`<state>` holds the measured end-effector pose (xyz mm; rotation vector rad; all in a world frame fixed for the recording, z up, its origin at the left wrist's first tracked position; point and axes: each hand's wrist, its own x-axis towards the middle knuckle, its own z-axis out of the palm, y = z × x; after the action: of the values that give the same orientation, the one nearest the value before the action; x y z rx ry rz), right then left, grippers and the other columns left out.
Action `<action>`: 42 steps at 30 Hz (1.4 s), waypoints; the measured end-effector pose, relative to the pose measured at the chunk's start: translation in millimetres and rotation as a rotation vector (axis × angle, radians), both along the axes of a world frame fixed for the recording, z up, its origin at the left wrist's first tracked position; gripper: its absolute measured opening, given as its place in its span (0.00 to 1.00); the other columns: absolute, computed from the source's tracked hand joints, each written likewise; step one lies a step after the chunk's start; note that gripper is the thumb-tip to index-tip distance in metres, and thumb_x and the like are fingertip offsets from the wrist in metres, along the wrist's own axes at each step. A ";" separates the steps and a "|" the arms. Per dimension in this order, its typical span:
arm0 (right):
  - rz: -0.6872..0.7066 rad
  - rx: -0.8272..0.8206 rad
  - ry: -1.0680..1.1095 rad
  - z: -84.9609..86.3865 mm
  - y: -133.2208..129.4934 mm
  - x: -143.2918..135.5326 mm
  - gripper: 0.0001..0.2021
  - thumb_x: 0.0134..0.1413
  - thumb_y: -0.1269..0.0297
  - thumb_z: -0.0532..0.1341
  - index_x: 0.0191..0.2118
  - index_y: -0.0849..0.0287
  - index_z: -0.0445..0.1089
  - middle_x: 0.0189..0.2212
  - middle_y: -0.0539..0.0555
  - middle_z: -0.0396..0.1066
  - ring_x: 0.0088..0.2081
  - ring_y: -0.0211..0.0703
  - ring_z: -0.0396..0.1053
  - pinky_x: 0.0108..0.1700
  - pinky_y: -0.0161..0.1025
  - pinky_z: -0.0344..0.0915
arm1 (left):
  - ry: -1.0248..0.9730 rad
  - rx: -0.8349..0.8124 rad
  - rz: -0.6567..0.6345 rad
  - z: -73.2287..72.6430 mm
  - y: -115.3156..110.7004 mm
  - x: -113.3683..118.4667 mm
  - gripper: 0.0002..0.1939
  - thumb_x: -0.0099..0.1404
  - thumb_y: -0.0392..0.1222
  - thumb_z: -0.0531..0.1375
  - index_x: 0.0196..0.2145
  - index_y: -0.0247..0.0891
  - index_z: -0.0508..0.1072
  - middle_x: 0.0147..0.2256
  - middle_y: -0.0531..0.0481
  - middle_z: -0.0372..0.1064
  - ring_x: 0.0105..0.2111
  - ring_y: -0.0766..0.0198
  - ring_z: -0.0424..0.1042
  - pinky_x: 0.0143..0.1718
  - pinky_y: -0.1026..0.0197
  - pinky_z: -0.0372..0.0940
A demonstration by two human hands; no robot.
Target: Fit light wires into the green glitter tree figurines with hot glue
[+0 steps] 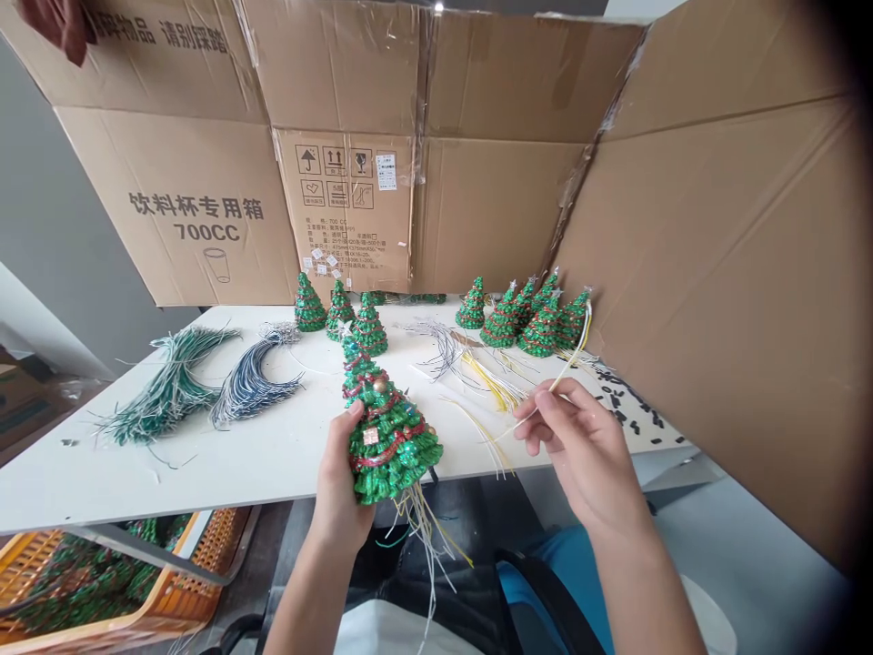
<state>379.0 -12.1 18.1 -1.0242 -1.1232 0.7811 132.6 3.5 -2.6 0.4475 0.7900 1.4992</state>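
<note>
My left hand (341,482) is wrapped round a small decorated Christmas tree (392,437), tilted, with a star at its top and red garland round it. White and yellow wires (426,537) hang from its base, with a little green wire among them. In my right hand (573,437), thumb and fingers pinch a pale yellowish wire (569,359) that runs up toward the right and down toward the left. Below and left of the right hand, a few loose wires (477,423) lie at the table's front.
Bundles of green wires (170,382) and blue wires (259,377) lie on the white table (286,464). Several small trees (501,314) stand along the back, before cardboard walls (497,209). Black bits (634,418) lie scattered at right; an orange crate (197,555) holds green pieces below left.
</note>
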 end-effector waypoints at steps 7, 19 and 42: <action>0.291 0.024 0.169 13.6 -32.0 -28.8 0.10 0.70 0.54 0.77 0.41 0.52 0.81 0.31 0.49 0.85 0.27 0.37 0.83 0.26 0.27 0.76 | 0.109 0.087 -0.099 -19.4 -4.5 11.9 0.29 0.66 0.60 0.75 0.57 0.42 0.80 0.55 0.45 0.84 0.56 0.45 0.83 0.57 0.48 0.77; 0.149 -0.131 0.110 19.3 -41.9 -50.6 0.18 0.63 0.48 0.80 0.40 0.55 0.79 0.29 0.51 0.85 0.26 0.42 0.85 0.26 0.30 0.78 | 0.250 0.119 -0.115 -20.5 -8.4 23.0 0.25 0.70 0.61 0.73 0.57 0.47 0.78 0.59 0.47 0.81 0.64 0.44 0.74 0.65 0.47 0.67; 0.065 -0.096 0.110 19.8 -46.6 -56.6 0.19 0.62 0.50 0.81 0.36 0.56 0.77 0.28 0.53 0.86 0.24 0.43 0.85 0.24 0.30 0.80 | 0.209 0.103 -0.138 -16.3 -8.1 21.7 0.27 0.67 0.60 0.76 0.58 0.49 0.79 0.61 0.49 0.80 0.62 0.47 0.77 0.60 0.51 0.72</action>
<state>322.4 -58.7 37.9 -1.0159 -1.0368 0.9398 154.3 -4.6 -18.9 0.7310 0.8299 1.3826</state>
